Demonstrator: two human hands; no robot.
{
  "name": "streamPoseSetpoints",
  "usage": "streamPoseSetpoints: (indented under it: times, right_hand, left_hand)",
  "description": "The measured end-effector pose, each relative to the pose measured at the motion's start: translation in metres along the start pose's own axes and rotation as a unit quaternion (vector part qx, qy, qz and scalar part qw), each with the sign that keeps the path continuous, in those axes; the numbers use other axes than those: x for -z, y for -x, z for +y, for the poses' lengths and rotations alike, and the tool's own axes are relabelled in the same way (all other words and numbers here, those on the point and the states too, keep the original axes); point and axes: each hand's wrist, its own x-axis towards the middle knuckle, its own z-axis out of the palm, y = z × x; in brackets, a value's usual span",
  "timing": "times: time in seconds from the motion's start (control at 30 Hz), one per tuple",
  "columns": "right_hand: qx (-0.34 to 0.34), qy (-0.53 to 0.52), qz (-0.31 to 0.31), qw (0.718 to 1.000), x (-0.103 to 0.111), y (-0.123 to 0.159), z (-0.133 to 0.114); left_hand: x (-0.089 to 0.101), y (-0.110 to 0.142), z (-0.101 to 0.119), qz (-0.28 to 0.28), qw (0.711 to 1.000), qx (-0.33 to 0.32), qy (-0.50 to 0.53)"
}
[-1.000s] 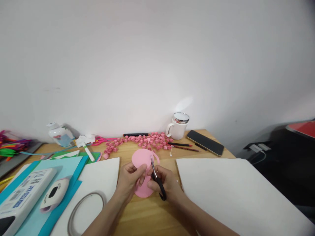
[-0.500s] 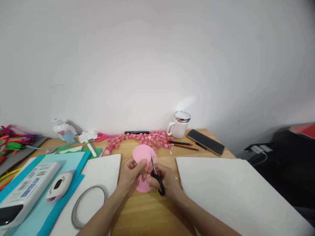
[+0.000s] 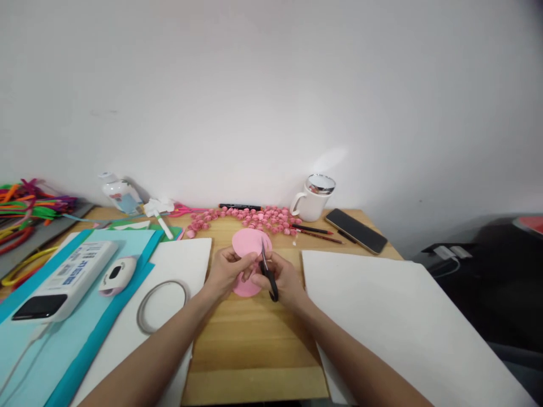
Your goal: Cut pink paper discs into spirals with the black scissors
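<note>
My left hand (image 3: 229, 270) is closed on a pink paper circle (image 3: 246, 242), its thumb lying on the near edge. In my right hand (image 3: 284, 278) is a pair of black-handled scissors (image 3: 268, 276), their blades pointing up and away at the circle's right side. The blades overlap the paper there, with a narrow part of it on their far side. Under my hands a second pink circle (image 3: 247, 288) shows on the wooden table. My fingers hide part of both circles. Behind them spread many small pink rolled paper pieces (image 3: 271, 219).
A white mug (image 3: 313, 199), pencils (image 3: 319, 230) and a phone (image 3: 356, 230) stand or lie at the back right. White boards (image 3: 382, 316) flank my arms. At left are a tape ring (image 3: 146, 323), a white power bank (image 3: 70, 280) on blue sheets, and a bottle (image 3: 121, 193).
The camera has tilted down, so everything sits higher in view and more of the table's front shows. My hands keep hold of the paper circle and scissors.
</note>
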Motion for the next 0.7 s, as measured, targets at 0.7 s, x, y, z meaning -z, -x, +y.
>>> streamPoseSetpoints:
  times: [0.7]
  right_hand:
    - [-0.028,0.018,0.002,0.999,-0.0010,-0.0005,-0.0013]
  left_hand:
    - [0.0026,-0.0004,-0.0006,-0.014,1.000,-0.012,0.020]
